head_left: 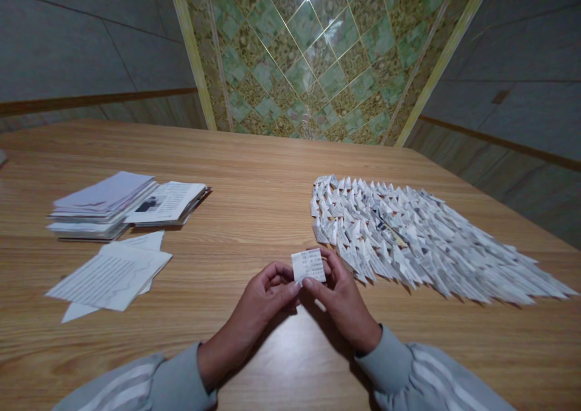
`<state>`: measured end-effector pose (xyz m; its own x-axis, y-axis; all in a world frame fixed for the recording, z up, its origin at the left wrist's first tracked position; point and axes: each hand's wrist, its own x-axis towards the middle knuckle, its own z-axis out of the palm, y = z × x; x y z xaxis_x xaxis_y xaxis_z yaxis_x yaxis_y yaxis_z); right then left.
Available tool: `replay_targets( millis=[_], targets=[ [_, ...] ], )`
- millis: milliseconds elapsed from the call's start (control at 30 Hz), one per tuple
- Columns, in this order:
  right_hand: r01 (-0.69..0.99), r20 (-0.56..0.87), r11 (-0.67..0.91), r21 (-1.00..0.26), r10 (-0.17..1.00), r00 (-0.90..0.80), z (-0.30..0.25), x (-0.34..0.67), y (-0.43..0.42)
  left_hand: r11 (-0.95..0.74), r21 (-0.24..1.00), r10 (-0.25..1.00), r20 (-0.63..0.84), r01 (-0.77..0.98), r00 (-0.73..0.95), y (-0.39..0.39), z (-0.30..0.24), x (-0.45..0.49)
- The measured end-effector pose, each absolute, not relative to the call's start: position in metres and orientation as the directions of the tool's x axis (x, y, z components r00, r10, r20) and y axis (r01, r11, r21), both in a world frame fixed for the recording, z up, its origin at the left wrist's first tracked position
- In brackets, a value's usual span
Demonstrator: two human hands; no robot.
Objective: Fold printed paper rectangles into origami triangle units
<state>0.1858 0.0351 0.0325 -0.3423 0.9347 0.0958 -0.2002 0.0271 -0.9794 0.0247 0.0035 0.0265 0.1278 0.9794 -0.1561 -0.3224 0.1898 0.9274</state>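
Note:
A small folded square of printed paper is held up above the table between both of my hands. My left hand pinches its lower left corner with thumb and fingers. My right hand grips its right side, the thumb on the lower front edge and fingers behind. Just beyond my right hand lie rows of many folded paper boats, packed closely with their points up. The back of the paper square is hidden from me.
At the left lie a thick stack of paper sheets, a smaller printed stack touching it, and a few loose printed sheets nearer to me. All rest on the wooden table. A tiled wall panel stands behind its far edge.

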Motion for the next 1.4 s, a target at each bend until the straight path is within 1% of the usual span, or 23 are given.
replay_targets(
  millis=[133, 200, 300, 367, 467, 533, 600, 700, 767, 833, 900, 1000, 1067, 1133, 1200, 1300, 1400],
  targets=[
    [-0.193, 0.091, 0.016, -0.981, 0.918, -0.386, 0.030, 0.185, 0.035, 0.158, 0.955, 0.987, -0.146, -0.250, 0.067, 0.006, 0.026, 0.024],
    [-0.160, 0.085, 0.021, -0.987, 0.911, -0.404, 0.030, 0.185, 0.034, 0.115, 0.973, 0.993, -0.112, -0.198, 0.026, 0.006, 0.028, 0.023],
    [-0.084, 0.079, 0.050, -0.995, 0.913, -0.401, 0.030, 0.187, 0.035, 0.018, 0.999, 1.000, -0.018, -0.038, -0.010, 0.003, 0.032, 0.021],
    [-0.065, 0.081, 0.060, -0.996, 0.921, -0.382, 0.030, 0.188, 0.036, -0.050, 0.995, 0.998, 0.052, 0.084, -0.022, 0.000, 0.033, 0.022],
    [-0.099, 0.084, 0.052, -0.994, 0.930, -0.359, 0.033, 0.190, 0.037, -0.119, 0.982, 0.992, 0.122, 0.148, -0.012, -0.003, 0.034, 0.023],
    [-0.115, 0.101, 0.063, -0.991, 0.928, -0.360, 0.034, 0.190, 0.037, -0.208, 0.963, 0.977, 0.212, 0.171, -0.006, -0.004, 0.034, 0.022],
    [-0.113, 0.155, 0.121, -0.986, 0.919, -0.362, 0.036, 0.189, 0.035, -0.342, 0.912, 0.934, 0.356, 0.225, -0.022, -0.005, 0.034, 0.021],
    [-0.076, 0.314, 0.307, -0.949, 0.887, -0.339, 0.039, 0.188, 0.032, -0.513, 0.794, 0.833, 0.553, 0.326, -0.036, -0.006, 0.038, 0.017],
    [-0.036, 0.414, 0.428, -0.903, 0.845, -0.337, 0.041, 0.189, 0.031, -0.570, 0.728, 0.781, 0.624, 0.381, -0.027, -0.006, 0.040, 0.015],
    [0.000, 0.461, 0.493, -0.870, 0.814, -0.354, 0.043, 0.191, 0.032, -0.606, 0.675, 0.740, 0.672, 0.421, -0.010, -0.005, 0.041, 0.013],
    [0.037, 0.435, 0.473, -0.880, 0.835, -0.337, 0.045, 0.196, 0.035, -0.638, 0.629, 0.705, 0.709, 0.444, 0.007, -0.005, 0.041, 0.011],
    [0.048, 0.305, 0.334, -0.941, 0.902, -0.305, 0.046, 0.204, 0.041, -0.668, 0.572, 0.674, 0.736, 0.475, 0.062, -0.004, 0.040, 0.009],
    [0.013, 0.236, 0.256, -0.967, 0.907, -0.349, 0.048, 0.209, 0.044, -0.679, 0.534, 0.665, 0.738, 0.504, 0.113, -0.005, 0.041, 0.008],
    [-0.018, 0.220, 0.232, -0.972, 0.891, -0.397, 0.052, 0.213, 0.046, -0.693, 0.485, 0.646, 0.746, 0.534, 0.160, -0.007, 0.042, 0.007],
    [0.013, 0.243, 0.276, -0.961, 0.865, -0.440, 0.055, 0.214, 0.047, -0.708, 0.434, 0.622, 0.756, 0.557, 0.201, -0.008, 0.042, 0.006],
    [0.126, 0.318, 0.437, -0.891, 0.797, -0.514, 0.058, 0.210, 0.045, -0.725, 0.363, 0.591, 0.764, 0.585, 0.259, -0.009, 0.041, 0.006],
    [0.177, 0.365, 0.516, -0.838, 0.773, -0.519, 0.057, 0.206, 0.043, -0.715, 0.301, 0.583, 0.755, 0.631, 0.300, -0.009, 0.039, 0.005]
  ],
)
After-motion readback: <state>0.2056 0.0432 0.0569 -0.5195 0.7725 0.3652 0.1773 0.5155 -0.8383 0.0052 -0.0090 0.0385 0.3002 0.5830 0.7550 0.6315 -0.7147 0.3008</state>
